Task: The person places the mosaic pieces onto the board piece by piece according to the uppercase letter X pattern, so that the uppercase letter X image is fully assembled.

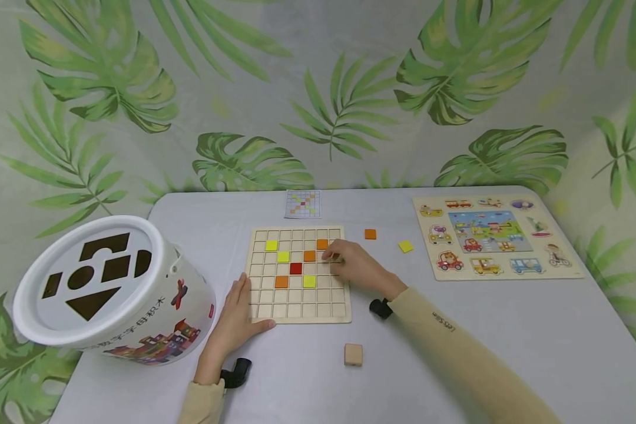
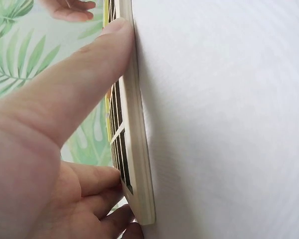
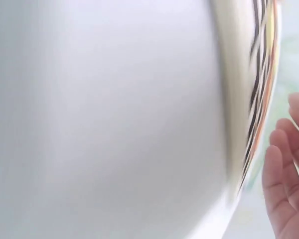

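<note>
A wooden grid board [image 1: 301,312] lies on the table with flat square tiles in its cells: a red tile [image 1: 295,268] near the middle, with several yellow and orange ones along two diagonals. My left hand [image 1: 237,318] rests at the board's near left corner, fingers stretched along the left side and thumb against the front edge. Over the board's right side hovers my right hand [image 1: 354,262], fingers loosely bent, close to an orange tile [image 1: 322,243]. In the right wrist view its fingers [image 3: 274,174] show nothing between them.
Right of the board lie a loose orange tile [image 1: 370,234] and a yellow tile [image 1: 406,246]. A printed pattern card [image 1: 303,204] is behind it, a small wooden block [image 1: 353,355] in front. A white bucket [image 1: 191,294] stands left, a vehicle puzzle [image 1: 440,268] right.
</note>
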A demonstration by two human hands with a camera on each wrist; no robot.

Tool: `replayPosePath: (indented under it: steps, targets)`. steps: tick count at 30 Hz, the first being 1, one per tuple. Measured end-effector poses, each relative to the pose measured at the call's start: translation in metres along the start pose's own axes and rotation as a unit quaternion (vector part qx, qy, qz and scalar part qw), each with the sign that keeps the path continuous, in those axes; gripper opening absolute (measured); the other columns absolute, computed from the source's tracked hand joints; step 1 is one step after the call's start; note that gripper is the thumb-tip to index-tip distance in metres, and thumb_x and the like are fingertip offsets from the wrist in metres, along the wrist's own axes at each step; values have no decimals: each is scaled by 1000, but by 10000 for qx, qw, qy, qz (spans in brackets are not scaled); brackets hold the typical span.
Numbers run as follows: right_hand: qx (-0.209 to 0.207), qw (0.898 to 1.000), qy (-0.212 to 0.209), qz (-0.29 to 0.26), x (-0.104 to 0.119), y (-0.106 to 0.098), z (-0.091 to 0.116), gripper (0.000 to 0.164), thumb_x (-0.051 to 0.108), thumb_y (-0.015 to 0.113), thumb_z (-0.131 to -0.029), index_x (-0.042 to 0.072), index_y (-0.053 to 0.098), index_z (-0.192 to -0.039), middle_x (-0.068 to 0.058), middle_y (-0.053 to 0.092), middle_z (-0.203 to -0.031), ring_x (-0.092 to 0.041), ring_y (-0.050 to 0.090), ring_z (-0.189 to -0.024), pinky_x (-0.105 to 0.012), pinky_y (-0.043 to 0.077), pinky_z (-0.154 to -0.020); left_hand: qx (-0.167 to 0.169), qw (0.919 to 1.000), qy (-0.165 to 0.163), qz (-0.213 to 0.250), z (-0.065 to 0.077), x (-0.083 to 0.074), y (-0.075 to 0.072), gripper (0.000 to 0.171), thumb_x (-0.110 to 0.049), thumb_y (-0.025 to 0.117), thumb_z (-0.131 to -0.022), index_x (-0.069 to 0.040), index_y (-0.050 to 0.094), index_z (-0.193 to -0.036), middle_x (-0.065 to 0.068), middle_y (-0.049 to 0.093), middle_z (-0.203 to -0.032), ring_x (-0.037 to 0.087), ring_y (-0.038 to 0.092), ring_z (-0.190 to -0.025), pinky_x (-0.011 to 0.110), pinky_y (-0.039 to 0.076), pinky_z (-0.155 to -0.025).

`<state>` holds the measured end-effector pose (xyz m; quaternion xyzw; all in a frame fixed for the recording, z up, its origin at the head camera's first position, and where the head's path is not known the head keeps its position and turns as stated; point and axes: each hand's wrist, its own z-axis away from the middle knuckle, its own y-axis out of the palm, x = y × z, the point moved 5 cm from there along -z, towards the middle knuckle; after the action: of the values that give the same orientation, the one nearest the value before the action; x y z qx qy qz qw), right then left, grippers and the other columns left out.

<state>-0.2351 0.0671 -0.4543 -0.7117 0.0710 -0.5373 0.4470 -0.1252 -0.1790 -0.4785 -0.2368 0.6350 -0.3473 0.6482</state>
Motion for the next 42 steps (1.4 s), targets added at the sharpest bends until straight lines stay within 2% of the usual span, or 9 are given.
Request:
replayPosePath:
  steps: [4,7,14,20,24,28,31,36,42]
  targets:
    - [-680,9974,253,24,-28,-30,1,21,-6,63,-84,1,67,-104,-8,63,-104,-23,56,-93,-35,49,-80,-13,10000,-29,3,1,1,0,107,-24,83,-74,13,13,-147,27,5,-155,46,3,-140,60,12,-109]
    - [-1032,9935,449,161,-46,-47,3,24,-7,64,-82,-2,66,-106,-13,62,-106,-28,56,-96,-39,48,-85,-19,10000,-10,15,0,2,0,107,-24,83,-75,13,13,-147,27,5,-155,46,3,-140,59,11,-109]
    - [-1038,9886,870,656,-72,-60,1,26,-5,66,-82,-5,66,-108,-20,60,-112,-34,53,-103,-46,41,-93,55,10000,13,48,-1,3,0,107,-24,83,-75,13,12,-147,27,4,-155,46,2,-140,60,11,-109]
    - [-1032,9874,958,729,-76,-62,-2,19,-10,61,-80,-5,66,-98,-18,60,-99,-32,56,-91,-43,46,-85,79,9998,99,131,-1,3,-2,104,-22,82,-76,14,15,-146,28,6,-155,47,2,-140,62,10,-108]
    - [-1005,9874,1026,659,-74,-61,-2,19,-11,60,-80,-6,65,-97,-18,60,-97,-31,56,-89,-42,47,-83,68,9997,115,187,0,3,-3,102,-20,83,-75,15,17,-145,28,7,-154,47,3,-140,62,10,-108]
    - [-1113,9884,847,584,-65,-57,-3,18,-10,61,-79,-5,66,-95,-17,60,-95,-30,57,-86,-38,49,-80,105,9998,46,155,-1,2,-2,103,-19,82,-75,14,15,-146,27,5,-155,46,2,-140,61,10,-109]
    - [-1035,9922,589,363,-47,-46,-4,16,-7,65,-81,-3,66,-96,-13,60,-94,-27,57,-86,-35,49,-77,82,9999,53,141,-1,2,-2,104,-19,83,-75,14,15,-146,28,5,-155,47,2,-140,61,10,-108]
    - [-458,9987,181,-134,-4,-16,-8,17,-2,70,-82,3,66,-98,-6,61,-98,-21,56,-88,-31,49,-77,63,9999,75,121,-1,2,-2,104,-19,83,-75,14,15,-146,29,6,-154,47,3,-140,62,11,-108]
    - [165,9974,-707,34,44,26,-14,16,2,72,-83,5,67,-98,-1,62,-96,-17,55,-87,-26,48,-77,97,9999,44,90,-1,3,-2,104,-21,83,-75,14,15,-146,29,7,-154,47,4,-140,61,12,-108]
